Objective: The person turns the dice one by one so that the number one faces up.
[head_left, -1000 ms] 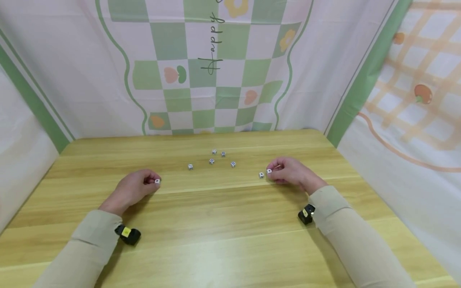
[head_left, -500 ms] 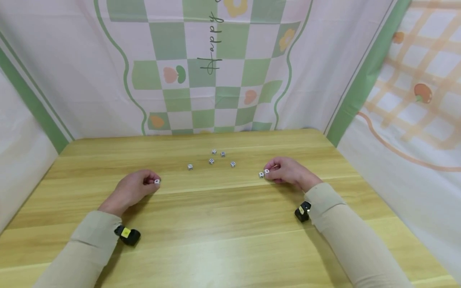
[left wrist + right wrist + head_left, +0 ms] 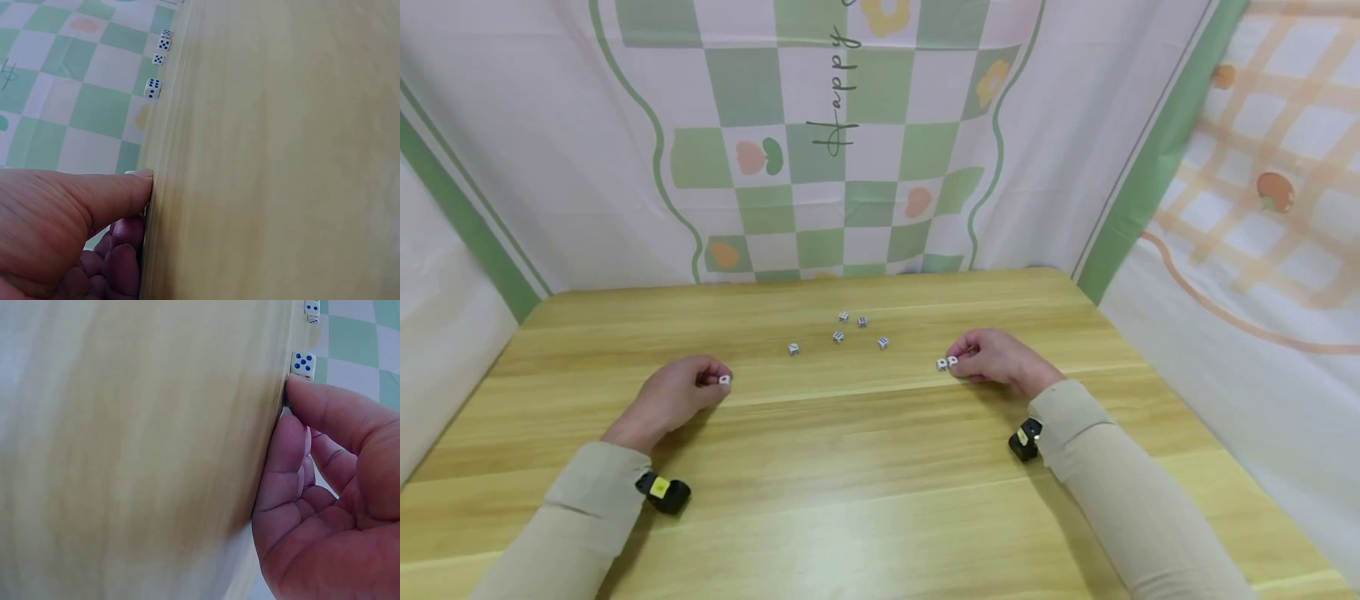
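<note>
On the left of the wooden table, my left hand (image 3: 673, 398) pinches a small white die (image 3: 725, 380) between thumb and fingertips, low at the tabletop. The left wrist view shows its thumb (image 3: 122, 195) hiding most of that die. Over on the right, my right hand (image 3: 998, 363) pinches another white die (image 3: 952, 362). Right beside that one, on its left, sits a loose die (image 3: 942, 364). The right wrist view shows the loose die's blue-dotted side (image 3: 303, 362) just past my thumb and fingertips.
Between the hands, several more dice lie scattered on the table (image 3: 820, 467): one die (image 3: 793, 349) nearer the left, another die (image 3: 883, 342) nearer the right, and a die (image 3: 843, 317) farther back. A checkered curtain (image 3: 823, 200) hangs behind the table's far edge.
My right hand has slid a little left, bringing its die up against the loose die. The left hand holds its die in nearly the same spot. The head view has shifted slightly.
</note>
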Demonstrator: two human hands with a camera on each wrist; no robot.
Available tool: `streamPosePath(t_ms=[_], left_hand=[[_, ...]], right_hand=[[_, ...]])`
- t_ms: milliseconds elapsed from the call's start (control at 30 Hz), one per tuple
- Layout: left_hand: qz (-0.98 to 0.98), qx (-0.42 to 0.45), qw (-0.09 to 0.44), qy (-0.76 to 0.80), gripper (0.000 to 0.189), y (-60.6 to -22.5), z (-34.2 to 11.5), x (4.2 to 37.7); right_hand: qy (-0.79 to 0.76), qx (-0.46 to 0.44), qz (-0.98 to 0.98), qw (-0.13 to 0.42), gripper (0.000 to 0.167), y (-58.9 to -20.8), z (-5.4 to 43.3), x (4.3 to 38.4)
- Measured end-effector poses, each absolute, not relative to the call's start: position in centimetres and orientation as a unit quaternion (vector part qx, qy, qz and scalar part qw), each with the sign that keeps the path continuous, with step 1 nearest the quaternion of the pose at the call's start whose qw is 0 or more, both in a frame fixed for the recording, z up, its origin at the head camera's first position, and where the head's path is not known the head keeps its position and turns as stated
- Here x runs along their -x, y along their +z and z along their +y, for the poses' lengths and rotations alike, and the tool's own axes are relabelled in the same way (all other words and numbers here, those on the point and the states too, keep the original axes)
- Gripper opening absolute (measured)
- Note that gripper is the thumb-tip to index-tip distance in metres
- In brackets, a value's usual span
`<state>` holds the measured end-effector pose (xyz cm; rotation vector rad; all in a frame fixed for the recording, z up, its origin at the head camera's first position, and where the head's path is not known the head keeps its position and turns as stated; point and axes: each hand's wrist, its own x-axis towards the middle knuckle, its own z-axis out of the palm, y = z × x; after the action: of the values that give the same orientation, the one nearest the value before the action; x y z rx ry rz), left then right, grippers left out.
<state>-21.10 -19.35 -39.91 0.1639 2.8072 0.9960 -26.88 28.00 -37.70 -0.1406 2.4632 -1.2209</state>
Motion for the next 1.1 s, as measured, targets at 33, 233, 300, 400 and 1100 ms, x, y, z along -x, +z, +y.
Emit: streamPosePath(t_ms=[33, 233, 300, 400, 1100], left_hand=[[0.938, -0.055, 0.079, 0.333, 0.025, -39.92, -19.34, 21.06], [0.939, -0.055, 0.077, 0.330, 0.025, -40.03, -19.38, 21.04], [0.939, -0.055, 0.078, 0.331, 0.026, -40.04, -19.42, 21.03], [0.938, -0.054, 0.078, 0.333, 0.025, -39.98, -19.43, 21.00], [0.940, -0.056, 0.079, 0.328, 0.027, -39.88, -19.34, 21.04]], right_hand=[[-0.433, 0.051, 0.879, 0.193, 0.029, -37.73, 27.98, 26.89], [-0.429, 0.057, 0.881, 0.191, 0.029, -37.69, 27.85, 26.81], [-0.431, 0.060, 0.880, 0.191, 0.029, -37.70, 27.79, 26.80], [-0.434, 0.064, 0.878, 0.193, 0.029, -37.74, 27.73, 26.84], [-0.409, 0.067, 0.891, 0.182, 0.028, -37.89, 27.99, 26.69]])
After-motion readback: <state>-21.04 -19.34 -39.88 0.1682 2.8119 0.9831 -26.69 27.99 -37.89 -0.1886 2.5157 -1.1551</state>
